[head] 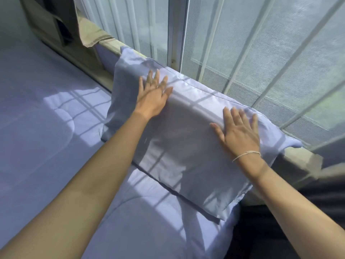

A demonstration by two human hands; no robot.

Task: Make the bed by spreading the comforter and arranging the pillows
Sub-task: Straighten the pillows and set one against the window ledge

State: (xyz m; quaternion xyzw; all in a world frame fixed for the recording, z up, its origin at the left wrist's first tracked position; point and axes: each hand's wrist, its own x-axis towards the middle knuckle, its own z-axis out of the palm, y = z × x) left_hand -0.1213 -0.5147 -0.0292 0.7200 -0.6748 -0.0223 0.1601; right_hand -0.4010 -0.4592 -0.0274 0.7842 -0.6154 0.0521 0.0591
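A pale lavender pillow (179,152) leans against the wooden bed frame (298,161) under the window. My left hand (154,95) lies flat on the pillow's upper left part, fingers spread and straight. My right hand (239,130) presses flat on its upper right part, a thin string bracelet on the wrist. The lavender comforter (46,118) lies spread smooth over the bed, running under the pillow's lower edge.
A window with white bars and mesh (261,53) runs along the bed's far side. A tan cloth (93,34) hangs over the frame at the upper left. A dark gap (261,230) lies to the right of the bed.
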